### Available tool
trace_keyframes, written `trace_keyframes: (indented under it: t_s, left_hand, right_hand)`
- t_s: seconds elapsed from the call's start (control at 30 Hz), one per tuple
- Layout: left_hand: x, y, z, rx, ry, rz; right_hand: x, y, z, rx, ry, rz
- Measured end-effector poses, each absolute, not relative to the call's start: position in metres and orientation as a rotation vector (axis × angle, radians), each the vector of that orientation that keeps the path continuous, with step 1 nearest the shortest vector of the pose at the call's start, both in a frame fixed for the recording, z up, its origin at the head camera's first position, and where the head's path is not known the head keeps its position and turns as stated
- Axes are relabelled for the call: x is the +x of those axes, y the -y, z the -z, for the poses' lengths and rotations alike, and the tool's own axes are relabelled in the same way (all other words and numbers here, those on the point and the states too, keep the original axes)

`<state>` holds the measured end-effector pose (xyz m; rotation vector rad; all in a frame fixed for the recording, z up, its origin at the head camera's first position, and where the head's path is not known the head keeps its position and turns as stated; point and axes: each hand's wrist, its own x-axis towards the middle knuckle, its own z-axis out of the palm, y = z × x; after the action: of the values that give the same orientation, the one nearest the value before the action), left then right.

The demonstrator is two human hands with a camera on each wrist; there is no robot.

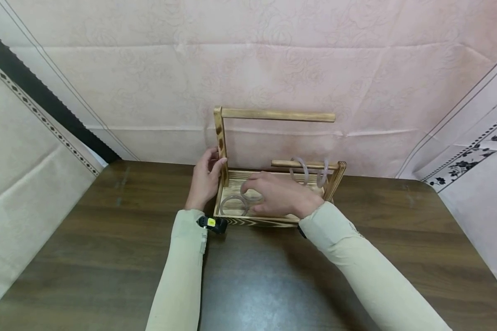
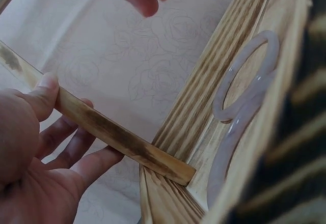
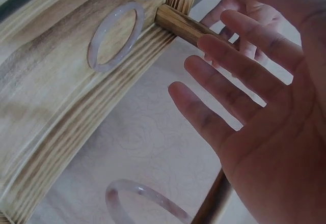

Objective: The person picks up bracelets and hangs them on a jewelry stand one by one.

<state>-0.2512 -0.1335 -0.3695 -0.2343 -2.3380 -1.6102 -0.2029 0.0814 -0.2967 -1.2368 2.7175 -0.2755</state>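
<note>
the two pale bangles (image 2: 230, 138) lying in the wooden tray (image 1: 258, 221) look light, stiff, slick and probably brittle, best pinched across the band (image 3: 94, 46), with the right grip (image 1: 279, 193) spread and holding nothing near them, while the left grip (image 1: 205, 179) clasps the upright post (image 1: 221, 135).

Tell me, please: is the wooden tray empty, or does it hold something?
Not empty: two pale bangles lie inside the wooden tray, and both wrist views show them there.

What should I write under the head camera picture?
Left hand grips the tall post; right hand hovers over bangles in a wooden tray.
</note>
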Motion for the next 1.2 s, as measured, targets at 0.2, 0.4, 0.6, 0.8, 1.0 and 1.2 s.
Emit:
trace_keyframes:
  t_s: [0.2,0.4,0.6,0.8,1.0,1.2]
  left_hand:
    - [-0.250,0.133,0.370,-0.217,2.345,1.612]
    - [-0.250,0.132,0.369,-0.208,2.355,1.616]
    - [-0.250,0.132,0.367,-0.223,2.366,1.598]
    - [-0.250,0.132,0.366,-0.234,2.380,1.596]
    - [-0.250,0.133,0.366,-0.218,2.378,1.618]
    - [-0.251,0.134,0.367,-0.215,2.379,1.621]
  right_hand:
    - [-0.207,-0.077,0.302,-1.262,-2.702,0.287]
    - [-0.210,-0.073,0.305,-1.223,-2.691,0.308]
    - [-0.216,-0.071,0.310,-1.242,-2.668,0.342]
    - [-0.220,-0.067,0.317,-1.238,-2.670,0.347]
    - [-0.222,-0.065,0.321,-1.172,-2.666,0.354]
    - [-0.225,-0.065,0.325,-1.112,-2.659,0.359]
